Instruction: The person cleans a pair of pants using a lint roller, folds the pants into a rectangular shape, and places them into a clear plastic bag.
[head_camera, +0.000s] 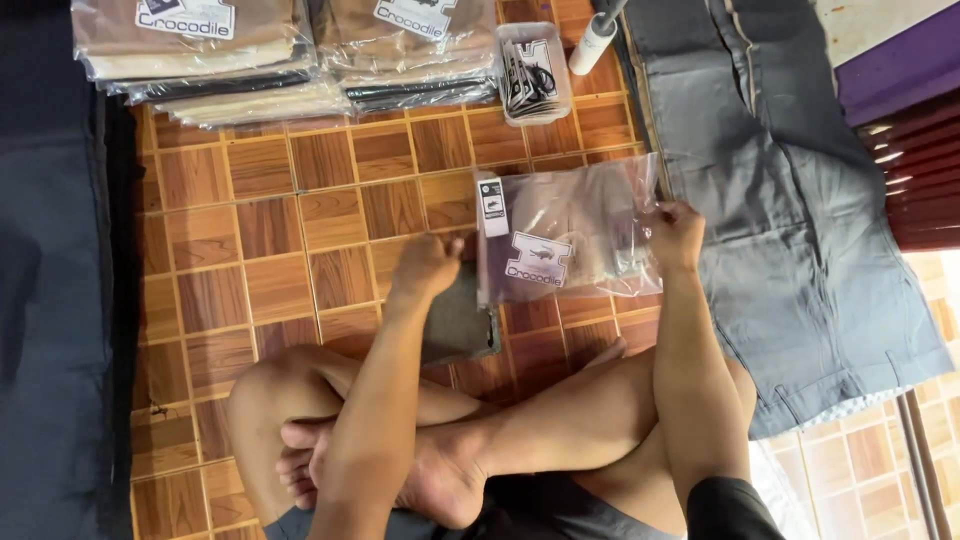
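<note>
We see a person sitting cross-legged on a wooden parquet floor, both bare arms reaching forward over the crossed legs. The left hand is closed in a loose fist, pressing on the near left end of a folded grey garment that lies on the floor just in front of the knees. The far part of this garment slides into a clear plastic bag, which lies flat on the floor with a white sticker label on its front and a small tag at its far left corner. The right hand pinches the right edge of the bag, fingers closed on the plastic.

To the right of the bag, touching its edge, a pair of grey trousers is spread out flat, reaching from the far side to the near right. At the far side of the floor stand two stacks of bagged garments, brown and beige, with white labels on top. Just right of them sits a small clear plastic tub of tags, and beside it a white cylindrical roll leans. A dark cloth covers the left side.
</note>
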